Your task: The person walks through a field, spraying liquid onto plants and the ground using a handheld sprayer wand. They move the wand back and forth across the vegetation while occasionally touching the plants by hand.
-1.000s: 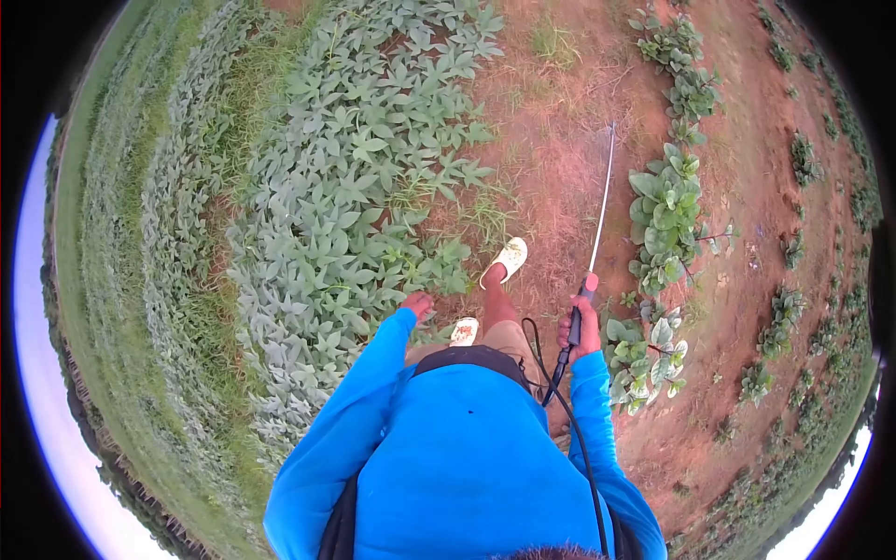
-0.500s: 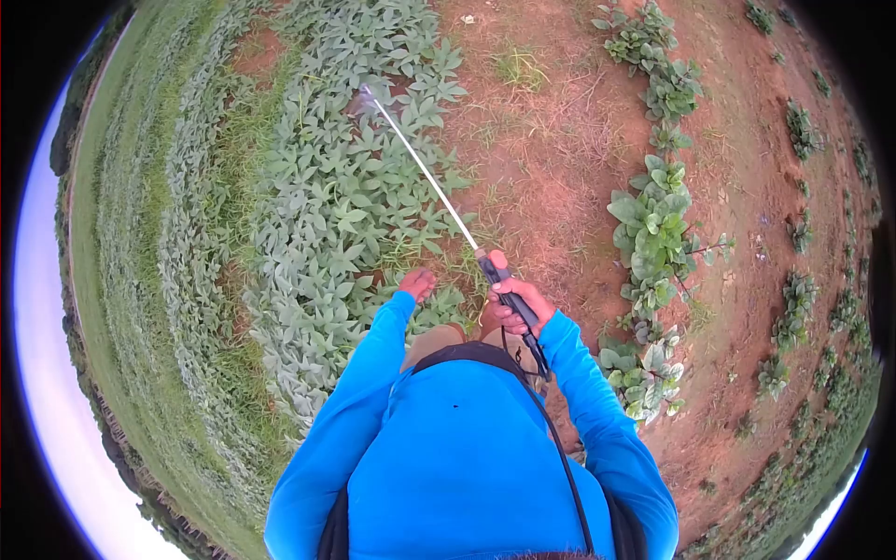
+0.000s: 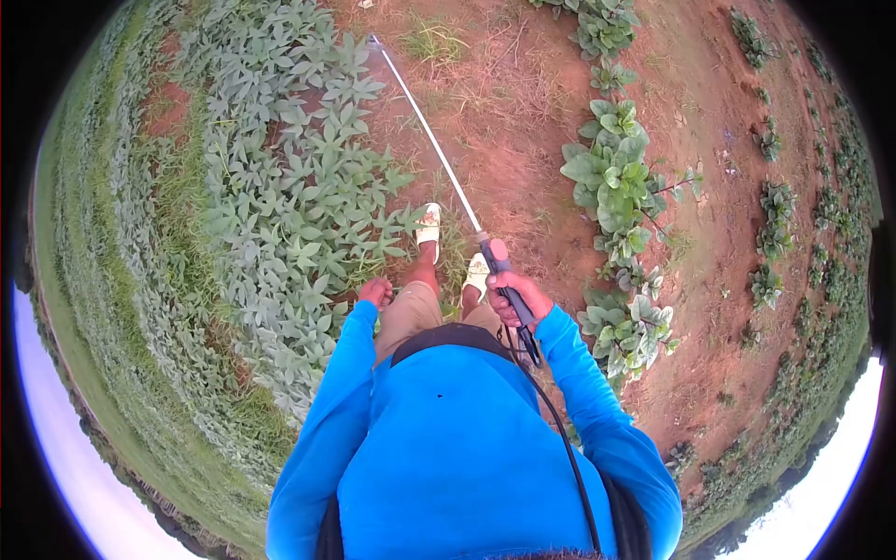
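Wand [image 3: 432,142] has swung beside the leafy row [image 3: 280,173], clasped by my right grip [image 3: 523,297]; left grip's [image 3: 376,293] state, I can't tell.

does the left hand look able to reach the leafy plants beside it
Probably yes: the left hand seems free, and nothing shows between it and the leafy plants, though a stoop may be needed; the right hand grips the wand.

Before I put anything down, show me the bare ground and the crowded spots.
Mostly bare: the reddish strip between the leafy bed and the broad-leaved row, with scattered grass and the wand above; also soil between that row and the smaller plants. Crowded: the leafy bed, beside the left hand.
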`<state>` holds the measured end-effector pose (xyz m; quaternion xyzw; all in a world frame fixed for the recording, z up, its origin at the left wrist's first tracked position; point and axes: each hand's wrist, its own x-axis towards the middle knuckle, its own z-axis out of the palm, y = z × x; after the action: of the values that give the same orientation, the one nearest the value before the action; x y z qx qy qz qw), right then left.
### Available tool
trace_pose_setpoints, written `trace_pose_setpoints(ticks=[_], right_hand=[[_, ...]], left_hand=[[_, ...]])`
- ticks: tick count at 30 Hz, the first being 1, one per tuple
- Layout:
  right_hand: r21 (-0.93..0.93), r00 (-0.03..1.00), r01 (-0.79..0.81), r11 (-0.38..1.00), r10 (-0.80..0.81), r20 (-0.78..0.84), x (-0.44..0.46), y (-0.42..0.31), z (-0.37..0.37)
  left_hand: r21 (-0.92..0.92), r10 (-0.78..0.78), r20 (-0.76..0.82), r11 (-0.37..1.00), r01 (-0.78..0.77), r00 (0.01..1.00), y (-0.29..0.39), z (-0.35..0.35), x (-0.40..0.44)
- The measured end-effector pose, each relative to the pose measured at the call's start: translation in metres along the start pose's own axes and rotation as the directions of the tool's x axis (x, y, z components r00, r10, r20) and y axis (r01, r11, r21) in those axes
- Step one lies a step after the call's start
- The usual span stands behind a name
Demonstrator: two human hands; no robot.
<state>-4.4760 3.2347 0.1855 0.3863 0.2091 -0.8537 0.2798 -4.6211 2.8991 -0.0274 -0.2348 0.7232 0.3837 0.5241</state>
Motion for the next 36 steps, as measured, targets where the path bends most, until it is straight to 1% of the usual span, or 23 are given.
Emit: trace_pose_setpoints(ticks=[2,3,5,6,8,9,11,12,15,18,20,23,24,26,27,29,30,31,32,33,34,35,36], right_hand=[[0.151,0.999,-0.039,0.988,0.042,-0.018,-0.02,0.005,-0.016],[0.207,0.996,-0.045,0.977,0.059,-0.064,-0.029,0.011,-0.027],[0.338,0.984,-0.059,0.939,0.112,-0.14,-0.062,0.036,-0.033],[0.394,0.978,-0.046,0.918,0.121,-0.168,-0.077,0.042,-0.033],[0.479,0.971,-0.054,0.876,0.159,-0.181,-0.108,0.065,-0.04],[0.481,0.969,-0.053,0.875,0.162,-0.188,-0.121,0.07,-0.035],[0.613,0.951,-0.054,0.788,0.229,-0.21,-0.144,0.074,-0.023],[0.615,0.949,-0.052,0.787,0.23,-0.215,-0.148,0.078,-0.022],[0.707,0.945,-0.065,0.704,0.27,-0.182,-0.149,0.073,-0.017],[0.689,0.951,-0.029,0.724,0.232,-0.203,-0.125,0.063,-0.024],[0.655,0.948,0.0,0.755,0.209,-0.241,-0.102,0.038,-0.023],[0.509,0.952,0.117,0.853,0.049,-0.301,-0.058,-0.009,-0.032],[0.45,0.95,0.145,0.881,0.004,-0.314,-0.042,-0.032,-0.034],[0.417,0.953,0.209,0.885,-0.089,-0.288,-0.011,-0.07,-0.038],[0.404,0.954,0.218,0.888,-0.106,-0.281,0.003,-0.093,-0.036],[0.357,0.953,0.293,0.887,-0.243,-0.179,0.021,-0.132,-0.023],[0.335,0.938,0.339,0.879,-0.287,-0.196,0.031,-0.147,-0.015],[0.341,0.941,0.338,0.877,-0.307,-0.141,0.04,-0.161,-0.007],[0.336,0.939,0.342,0.878,-0.329,-0.098,0.049,-0.174,0.003],[0.33,0.932,0.358,0.873,-0.358,-0.063,0.054,-0.183,0.016],[0.312,0.933,0.356,0.881,-0.352,-0.071,0.058,-0.19,0.027],[0.277,0.931,0.362,0.89,-0.36,-0.06,0.061,-0.193,0.035],[0.269,0.918,0.393,0.879,-0.393,-0.058,0.06,-0.192,0.04]], left_hand=[[0.02,-0.089,0.078,0.996,0.088,0.993,0.014,-0.001,0.015],[0.022,-0.093,0.091,0.996,0.091,0.992,0.025,0.0,0.026],[0.006,0.119,0.148,0.993,-0.122,0.982,0.028,0.0,0.039],[0.005,0.119,0.159,0.993,-0.121,0.98,0.047,0.002,0.048],[0.223,-0.092,0.235,0.974,0.039,0.968,0.088,0.002,0.056],[0.224,-0.097,0.242,0.974,0.042,0.965,0.101,0.002,0.058],[0.153,0.036,0.287,0.985,-0.083,0.957,0.124,0.002,0.062],[0.154,0.033,0.292,0.985,-0.081,0.956,0.132,0.0,0.066],[0.159,0.063,0.283,0.981,-0.111,0.957,0.162,0.001,0.08],[0.118,0.102,0.315,0.982,-0.146,0.944,0.173,-0.006,0.092],[0.105,0.122,0.342,0.98,-0.167,0.932,0.177,-0.012,0.094],[0.186,0.112,0.309,0.967,-0.176,0.944,0.186,-0.02,0.084],[0.18,0.131,0.302,0.965,-0.192,0.944,0.192,-0.022,0.084],[0.138,0.157,0.315,0.968,-0.209,0.936,0.188,-0.033,0.075],[0.074,0.135,0.334,0.983,-0.169,0.933,0.18,-0.039,0.085],[0.133,0.067,0.252,0.986,-0.104,0.965,0.184,-0.045,0.08],[0.067,0.09,0.27,0.991,-0.112,0.959,0.177,-0.05,0.09],[-0.022,0.117,0.302,0.993,-0.116,0.946,0.165,-0.056,0.109],[0.067,-0.003,0.188,0.998,-0.01,0.982,0.171,-0.051,0.117],[0.094,-0.05,0.157,0.995,0.035,0.986,0.174,-0.053,0.115],[0.085,-0.028,0.195,0.996,0.011,0.98,0.16,-0.062,0.132],[0.097,-0.063,0.174,0.994,0.046,0.983,0.159,-0.066,0.137],[0.078,-0.055,0.172,0.996,0.042,0.983,0.161,-0.07,0.134]])
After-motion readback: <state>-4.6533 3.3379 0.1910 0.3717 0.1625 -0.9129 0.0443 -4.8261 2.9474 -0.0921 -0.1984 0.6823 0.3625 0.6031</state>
